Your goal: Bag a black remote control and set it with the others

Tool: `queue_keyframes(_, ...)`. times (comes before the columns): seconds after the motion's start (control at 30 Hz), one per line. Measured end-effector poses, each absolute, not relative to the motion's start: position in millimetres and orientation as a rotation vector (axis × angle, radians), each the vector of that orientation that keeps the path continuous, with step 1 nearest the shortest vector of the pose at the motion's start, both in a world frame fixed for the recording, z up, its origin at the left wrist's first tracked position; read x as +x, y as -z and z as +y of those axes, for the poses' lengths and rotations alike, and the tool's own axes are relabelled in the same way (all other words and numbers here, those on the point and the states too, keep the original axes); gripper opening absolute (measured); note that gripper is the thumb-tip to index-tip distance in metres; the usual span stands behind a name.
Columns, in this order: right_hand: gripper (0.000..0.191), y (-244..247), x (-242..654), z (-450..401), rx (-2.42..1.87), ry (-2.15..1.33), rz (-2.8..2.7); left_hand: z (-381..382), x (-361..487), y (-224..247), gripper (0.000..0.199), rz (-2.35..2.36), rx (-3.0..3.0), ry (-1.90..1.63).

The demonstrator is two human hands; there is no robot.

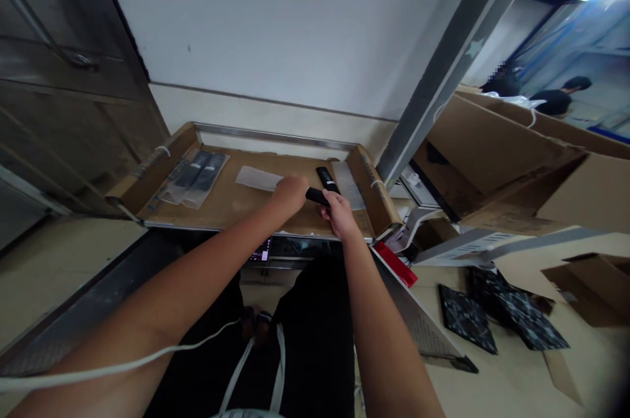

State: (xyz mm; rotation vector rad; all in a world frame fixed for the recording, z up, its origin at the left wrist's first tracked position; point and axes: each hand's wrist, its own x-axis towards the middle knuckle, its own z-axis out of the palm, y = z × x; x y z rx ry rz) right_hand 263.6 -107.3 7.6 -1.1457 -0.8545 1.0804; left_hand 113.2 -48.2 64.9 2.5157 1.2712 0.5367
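Observation:
My left hand point(291, 193) is closed at the right end of a translucent plastic sleeve point(258, 178), which extends left over the cardboard. Between my hands is a slim black bar-shaped device point(316, 196); its left end disappears into my left fist. My right hand point(338, 213) grips the device's other end with its fingers. Just behind my right hand lies a second black device point(325, 176) with a small white label. Another translucent sleeve point(347, 182) lies flat to the right of it. At the tray's left, bagged black devices point(201, 172) lie side by side.
The work surface is a cardboard-lined tray point(231, 208) with raised sides, against a white wall. A lit phone screen point(260, 251) shows below its front edge. Red material point(395, 264) is at the right. Large cardboard boxes point(506, 142) and black patterned packs point(467, 318) stand further right; people are behind.

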Motion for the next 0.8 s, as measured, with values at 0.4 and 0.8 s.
queue_keyframes(0.4,0.045,-17,269,-115,-1.013,-1.369,-0.929,-41,111,-61,0.022,1.073,2.575,-0.583)
queue_keyframes(0.8,0.029,3,260,-100,-1.269,-1.069,-1.057,-61,119,-53,0.019,0.743,2.574,-0.672)
